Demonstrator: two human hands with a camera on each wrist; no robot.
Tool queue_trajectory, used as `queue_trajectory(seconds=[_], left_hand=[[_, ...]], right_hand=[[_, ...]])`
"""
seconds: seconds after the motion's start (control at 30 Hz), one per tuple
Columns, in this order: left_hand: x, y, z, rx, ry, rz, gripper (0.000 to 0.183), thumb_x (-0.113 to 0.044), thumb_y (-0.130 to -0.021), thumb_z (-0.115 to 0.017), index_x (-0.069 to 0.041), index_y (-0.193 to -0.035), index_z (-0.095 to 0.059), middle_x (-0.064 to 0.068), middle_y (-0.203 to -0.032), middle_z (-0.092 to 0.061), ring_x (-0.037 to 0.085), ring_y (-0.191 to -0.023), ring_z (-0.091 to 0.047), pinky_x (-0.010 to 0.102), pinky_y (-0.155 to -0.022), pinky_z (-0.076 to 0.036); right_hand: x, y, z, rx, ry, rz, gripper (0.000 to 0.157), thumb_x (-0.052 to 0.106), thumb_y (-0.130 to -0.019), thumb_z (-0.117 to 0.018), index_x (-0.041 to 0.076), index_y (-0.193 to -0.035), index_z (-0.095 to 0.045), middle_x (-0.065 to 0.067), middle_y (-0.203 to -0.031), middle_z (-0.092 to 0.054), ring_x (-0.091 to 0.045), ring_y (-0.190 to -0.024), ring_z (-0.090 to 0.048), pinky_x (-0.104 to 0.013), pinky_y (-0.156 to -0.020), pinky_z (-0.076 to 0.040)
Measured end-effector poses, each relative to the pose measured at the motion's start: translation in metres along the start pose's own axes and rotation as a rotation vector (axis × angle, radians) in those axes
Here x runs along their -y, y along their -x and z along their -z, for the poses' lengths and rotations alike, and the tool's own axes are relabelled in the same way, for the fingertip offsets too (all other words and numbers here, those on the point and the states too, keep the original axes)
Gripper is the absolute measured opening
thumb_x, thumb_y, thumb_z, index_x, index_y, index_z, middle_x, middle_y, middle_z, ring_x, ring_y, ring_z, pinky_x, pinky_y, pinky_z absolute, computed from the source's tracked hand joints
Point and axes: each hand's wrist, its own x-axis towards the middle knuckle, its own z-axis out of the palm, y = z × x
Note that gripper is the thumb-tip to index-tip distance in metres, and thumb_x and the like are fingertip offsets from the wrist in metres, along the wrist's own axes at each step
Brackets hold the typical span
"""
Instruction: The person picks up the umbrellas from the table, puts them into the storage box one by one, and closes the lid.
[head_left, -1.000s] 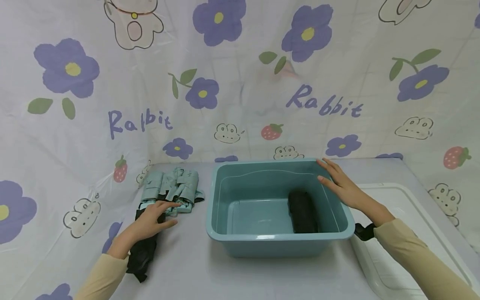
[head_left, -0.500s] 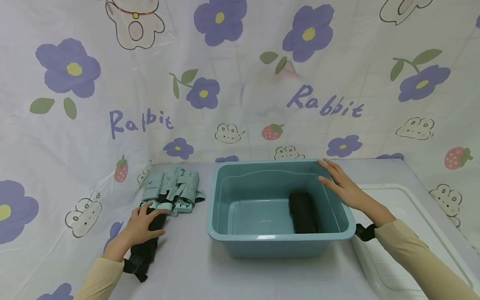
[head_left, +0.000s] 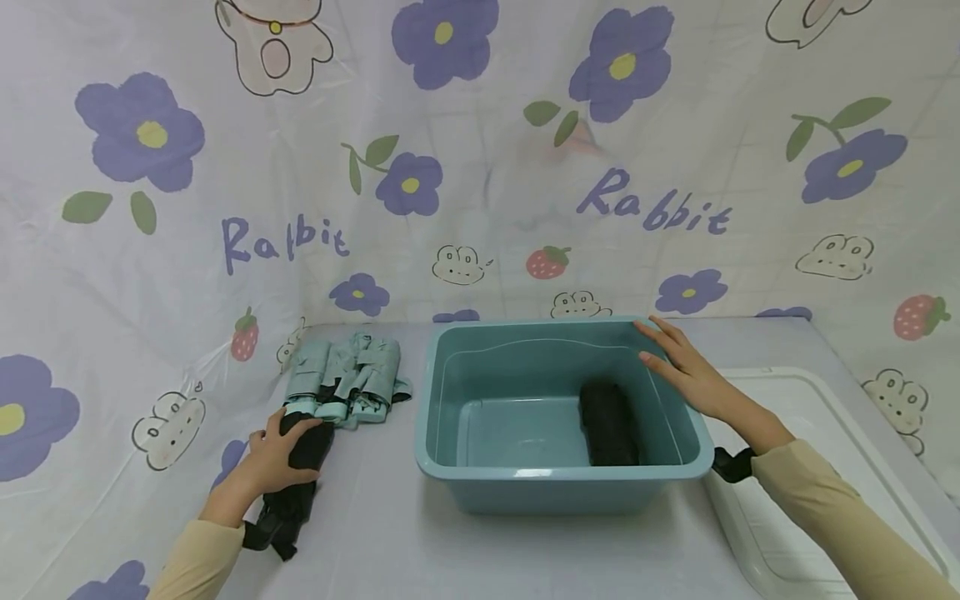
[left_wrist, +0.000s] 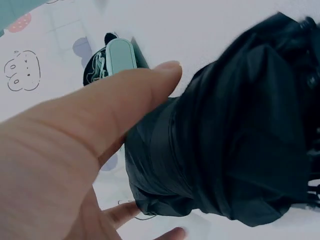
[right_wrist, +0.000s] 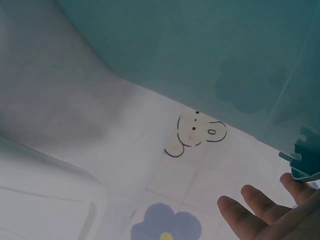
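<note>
A black folded umbrella [head_left: 313,446] lies on the table at the left. My left hand [head_left: 270,467] lies over it, thumb on the near right side and fingers on the far left. Up close in the left wrist view, the thumb and spread fingers straddle the umbrella's [left_wrist: 235,130] gathered fabric without curling round it. My right hand [head_left: 690,379] rests on the back right rim of a blue-green tub [head_left: 562,475], fingers extended. A dark rolled bundle [head_left: 609,425] lies inside the tub's right half.
Pale green folded bundles [head_left: 345,375] with black straps lie just behind the umbrella. A white lid [head_left: 810,408] lies flat right of the tub, under the right forearm. A patterned curtain [head_left: 480,208] hangs behind the table.
My left hand has drawn back from the pale green bundles and settled over the black umbrella. The right hand stays on the tub's rim.
</note>
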Motion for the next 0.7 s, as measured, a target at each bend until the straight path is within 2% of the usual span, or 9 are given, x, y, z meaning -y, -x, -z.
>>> queue_trajectory(seconds=[0.13,0.33,0.47,0.57,0.7], left_hand=[[0.0021,-0.0007,-0.0012,0.015,0.029,0.035,0.078,-0.03,-0.068,-0.073,-0.019,-0.132,-0.03,0.033,-0.132,-0.001,0.062,-0.093,-0.031,0.056,-0.06,-0.041],[0.0023,-0.0019,-0.0035,-0.004,-0.013,0.096,0.082,-0.035,-0.068,-0.073,-0.019,-0.133,-0.026,0.037,-0.127,-0.001,0.054,-0.078,-0.043,0.05,-0.055,-0.041],[0.0001,-0.0024,-0.004,0.009,0.022,0.108,0.084,-0.035,-0.069,-0.072,-0.017,-0.135,-0.023,0.041,-0.116,-0.016,0.041,-0.066,-0.049,0.046,-0.052,-0.041],[0.0003,-0.0043,-0.0056,0.026,0.046,0.114,0.083,-0.033,-0.071,-0.071,-0.017,-0.135,-0.021,0.041,-0.109,-0.027,0.033,-0.063,-0.052,0.042,-0.052,-0.043],[0.0007,-0.0074,-0.0065,0.012,0.045,0.116,0.082,-0.031,-0.07,-0.071,-0.018,-0.135,-0.023,0.038,-0.107,-0.033,0.033,-0.067,-0.052,0.043,-0.054,-0.043]], right_hand=[[-0.0007,-0.0003,-0.0003,-0.001,-0.002,0.001,0.053,0.03,-0.094,-0.039,0.021,-0.14,-0.016,-0.014,-0.145,-0.003,-0.042,-0.129,-0.006,-0.068,-0.089,-0.012],[-0.0003,-0.0002,-0.0011,0.003,-0.001,-0.004,0.054,0.03,-0.094,-0.038,0.02,-0.141,-0.015,-0.014,-0.145,-0.003,-0.042,-0.129,-0.006,-0.068,-0.089,-0.012],[-0.0001,0.0006,-0.0012,0.006,-0.003,-0.009,0.054,0.03,-0.094,-0.038,0.02,-0.141,-0.014,-0.014,-0.145,-0.003,-0.042,-0.129,-0.006,-0.068,-0.089,-0.012],[-0.0001,0.0007,-0.0009,0.007,-0.006,-0.008,0.054,0.03,-0.094,-0.038,0.02,-0.141,-0.014,-0.014,-0.145,-0.003,-0.042,-0.129,-0.006,-0.068,-0.089,-0.012],[-0.0004,-0.0002,-0.0002,0.008,0.001,-0.011,0.054,0.031,-0.094,-0.038,0.022,-0.141,-0.014,-0.012,-0.146,-0.002,-0.041,-0.129,-0.006,-0.068,-0.089,-0.012]])
